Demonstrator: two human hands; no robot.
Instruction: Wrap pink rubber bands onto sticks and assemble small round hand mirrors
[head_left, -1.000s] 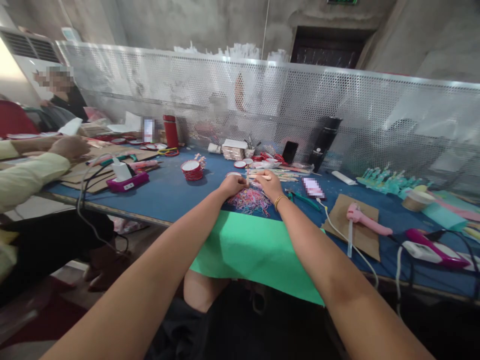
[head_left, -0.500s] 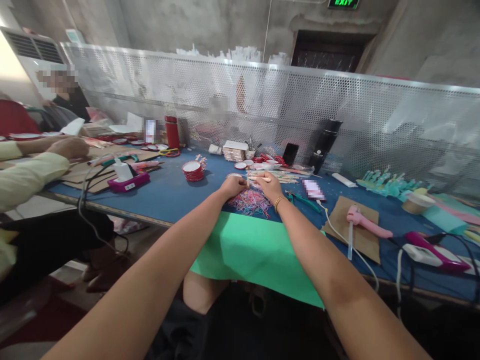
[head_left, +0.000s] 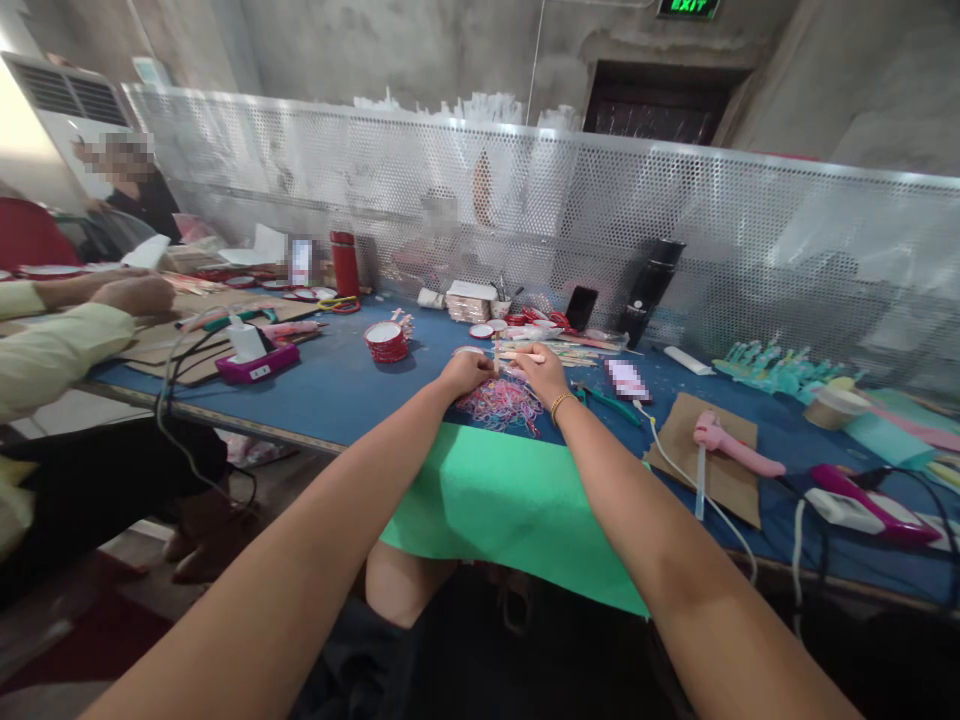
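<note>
**Pale stick [head_left: 496,352] upright near the tabletop [head_left: 322,400] front edge**

Tangled strands [head_left: 501,403] lie just inside that edge. Left hand [head_left: 469,373], nearer, has its grip pinching the stick's lower end. Right hand [head_left: 545,372] pinches a rod [head_left: 508,355] crosswise, pointing left at the stick; whether they touch, I cannot tell.

My left hand [head_left: 468,373]: pinching a thin upright stick [head_left: 496,350]
My right hand [head_left: 546,375]: gripping a pale rod [head_left: 525,357]
Beneath my hands: tangled multicoloured strings [head_left: 499,404]
Nearest me: green sheet [head_left: 510,495]
My right side: pink glue gun [head_left: 739,447] on cardboard [head_left: 675,435]
</note>
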